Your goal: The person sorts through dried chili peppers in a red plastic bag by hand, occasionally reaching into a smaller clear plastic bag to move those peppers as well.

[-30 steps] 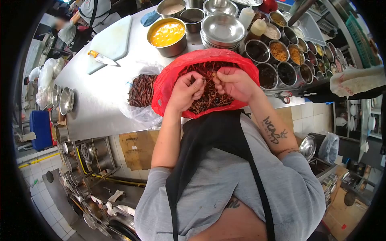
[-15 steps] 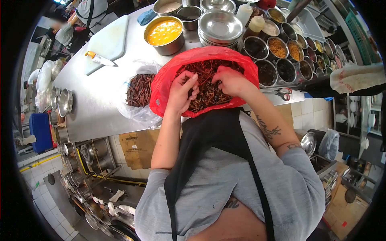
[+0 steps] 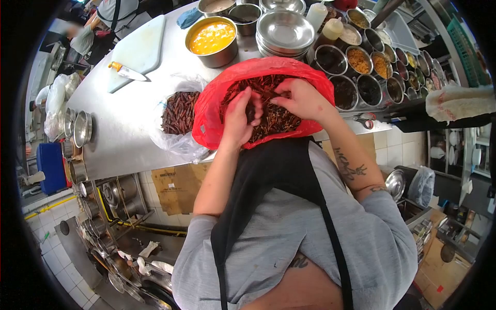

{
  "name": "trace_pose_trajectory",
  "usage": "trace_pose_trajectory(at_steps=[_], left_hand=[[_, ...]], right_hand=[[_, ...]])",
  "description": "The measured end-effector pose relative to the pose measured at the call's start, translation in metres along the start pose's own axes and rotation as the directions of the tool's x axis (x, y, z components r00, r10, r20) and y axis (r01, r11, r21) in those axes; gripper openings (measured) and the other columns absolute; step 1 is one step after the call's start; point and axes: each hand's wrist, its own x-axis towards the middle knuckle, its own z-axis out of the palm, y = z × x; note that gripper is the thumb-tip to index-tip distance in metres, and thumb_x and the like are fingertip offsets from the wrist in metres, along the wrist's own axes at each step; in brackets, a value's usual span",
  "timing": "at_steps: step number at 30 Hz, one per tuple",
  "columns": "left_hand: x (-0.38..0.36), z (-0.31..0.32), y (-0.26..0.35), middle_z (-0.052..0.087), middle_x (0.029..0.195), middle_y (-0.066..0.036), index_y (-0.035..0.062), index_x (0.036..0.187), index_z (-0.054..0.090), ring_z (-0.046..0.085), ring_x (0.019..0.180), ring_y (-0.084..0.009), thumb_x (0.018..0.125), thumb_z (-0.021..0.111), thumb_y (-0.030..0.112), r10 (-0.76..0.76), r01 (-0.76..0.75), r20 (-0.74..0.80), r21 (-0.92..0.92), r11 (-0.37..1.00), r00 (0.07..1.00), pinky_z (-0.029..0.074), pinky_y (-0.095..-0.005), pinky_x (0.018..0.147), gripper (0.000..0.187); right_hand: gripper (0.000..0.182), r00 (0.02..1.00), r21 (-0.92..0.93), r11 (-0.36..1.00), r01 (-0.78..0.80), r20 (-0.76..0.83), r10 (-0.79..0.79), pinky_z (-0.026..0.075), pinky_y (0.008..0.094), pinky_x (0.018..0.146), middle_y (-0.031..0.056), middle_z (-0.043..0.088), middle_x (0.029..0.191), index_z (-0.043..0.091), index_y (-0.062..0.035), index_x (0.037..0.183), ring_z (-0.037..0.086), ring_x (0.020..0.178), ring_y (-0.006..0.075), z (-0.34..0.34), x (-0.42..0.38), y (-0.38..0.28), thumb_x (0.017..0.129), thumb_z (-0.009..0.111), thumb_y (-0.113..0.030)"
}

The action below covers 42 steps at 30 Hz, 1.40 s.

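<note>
A red plastic bag [image 3: 209,111] lies wide open on the steel table in front of me, filled with thin, dark reddish-brown dried pieces [image 3: 279,124]. Inside its mouth, my left hand [image 3: 239,119] is curled closed, with dark pieces showing between its fingers and palm. My right hand [image 3: 302,101] pinches at a thin piece over the pile, fingertips pointing toward the left hand. To the left of the red bag sits a clear plastic bag [image 3: 157,133], rolled open, holding thicker dark reddish-brown pieces [image 3: 179,113].
A white cutting board [image 3: 139,46] carries a yellow-handled knife [image 3: 129,72]. Behind the bags stand a pot of yellow liquid [image 3: 214,57] and stacked metal bowls [image 3: 285,31]. Several metal containers [image 3: 343,93] line the right, near red-handled scissors [image 3: 367,123]. A person [image 3: 116,13] is beyond the table.
My left hand has turned slightly and shifted right. My right hand has lifted out of the pile, its fingertips now pinched and more visible.
</note>
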Motion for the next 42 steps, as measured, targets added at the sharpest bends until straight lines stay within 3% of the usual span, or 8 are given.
trace_pose_trajectory(at_steps=[2,6,13,17,21,27,31,42], left_hand=[[0.007,0.005,-0.007,0.061,0.079,-0.004,0.0085,0.098,0.061,0.053,0.063,-0.0139,0.103,0.042,0.053,-0.056,0.061,0.059,-0.088,0.994,0.997,0.035,-0.0242,0.046,0.048],[0.01,0.006,0.0,0.058,0.077,-0.005,0.009,0.096,0.062,0.05,0.061,-0.0157,0.102,0.04,0.052,-0.131,0.155,0.119,-0.219,0.963,0.984,0.033,-0.0236,0.044,0.049],[0.011,-0.008,0.0,0.055,0.077,-0.005,0.0098,0.092,0.061,0.045,0.058,-0.0143,0.103,0.044,0.047,-0.129,0.198,0.192,-0.403,0.894,0.973,0.032,-0.023,0.045,0.042],[0.011,-0.004,-0.004,0.047,0.076,-0.003,0.0114,0.089,0.054,0.042,0.06,-0.0128,0.103,0.046,0.038,0.003,-0.017,-0.04,-0.381,0.925,0.999,0.034,-0.0237,0.052,0.032],[0.007,0.008,0.0,0.043,0.077,-0.002,0.0116,0.085,0.047,0.04,0.063,-0.0134,0.104,0.046,0.033,0.03,-0.065,-0.085,-0.439,0.896,0.996,0.035,-0.0264,0.059,0.029],[0.015,0.0,-0.007,0.041,0.075,-0.003,0.0131,0.079,0.04,0.039,0.064,-0.0154,0.106,0.043,0.031,0.198,-0.244,-0.169,-0.327,0.913,0.966,0.036,-0.0302,0.059,0.033],[0.012,0.011,-0.004,0.04,0.074,-0.002,0.0127,0.078,0.038,0.036,0.061,-0.0147,0.107,0.041,0.031,0.292,-0.358,-0.276,-0.233,0.904,0.916,0.034,-0.0293,0.055,0.034],[0.01,0.004,-0.003,0.036,0.066,0.0,0.0142,0.075,0.037,0.027,0.051,-0.01,0.108,0.04,0.033,0.207,-0.247,-0.215,-0.179,0.952,0.954,0.023,-0.0266,0.044,0.038]], right_hand=[[0.029,0.995,0.444,0.895,0.04,0.063,-0.076,0.055,0.0346,0.073,0.0188,0.072,0.083,0.072,0.0021,0.102,0.072,0.078,0.0261,0.002,0.004,-0.022,0.085,0.072,-0.021],[0.02,0.981,0.0,0.998,0.065,-0.185,-0.064,0.054,0.0328,0.077,0.0134,0.073,0.085,0.072,0.0028,0.102,0.07,0.081,0.0186,-0.015,0.008,-0.042,0.089,0.067,-0.012],[0.013,0.998,-0.199,0.978,-0.063,-0.03,0.058,0.054,0.0422,0.079,0.0192,0.071,0.087,0.072,-0.0017,0.089,0.07,0.085,0.0341,0.006,-0.002,0.003,0.08,0.068,-0.01],[0.018,0.984,0.033,0.987,-0.157,-0.085,0.16,0.054,0.0423,0.078,0.0198,0.071,0.085,0.073,-0.001,0.089,0.07,0.084,0.034,0.016,-0.016,-0.028,0.082,0.069,-0.017],[0.026,0.993,-0.193,0.979,-0.058,-0.113,0.037,0.055,0.041,0.076,0.0208,0.071,0.084,0.074,0.0005,0.09,0.071,0.08,0.0326,0.021,-0.011,-0.01,0.082,0.072,-0.024],[0.027,0.999,0.298,0.954,0.025,-0.046,-0.011,0.054,0.0389,0.074,0.0193,0.071,0.083,0.074,-0.0006,0.093,0.07,0.077,0.0307,0.053,-0.006,-0.026,0.083,0.073,-0.026],[0.023,0.994,0.175,0.982,0.066,-0.099,-0.049,0.052,0.0418,0.078,0.0193,0.07,0.088,0.072,0.0008,0.091,0.069,0.084,0.0331,0.062,-0.001,-0.032,0.084,0.069,-0.021],[0.012,0.953,0.251,0.93,0.268,0.07,-0.294,0.052,0.0375,0.077,0.0144,0.07,0.089,0.07,-0.0004,0.095,0.068,0.084,0.0266,0.059,-0.007,-0.026,0.088,0.064,-0.008]])
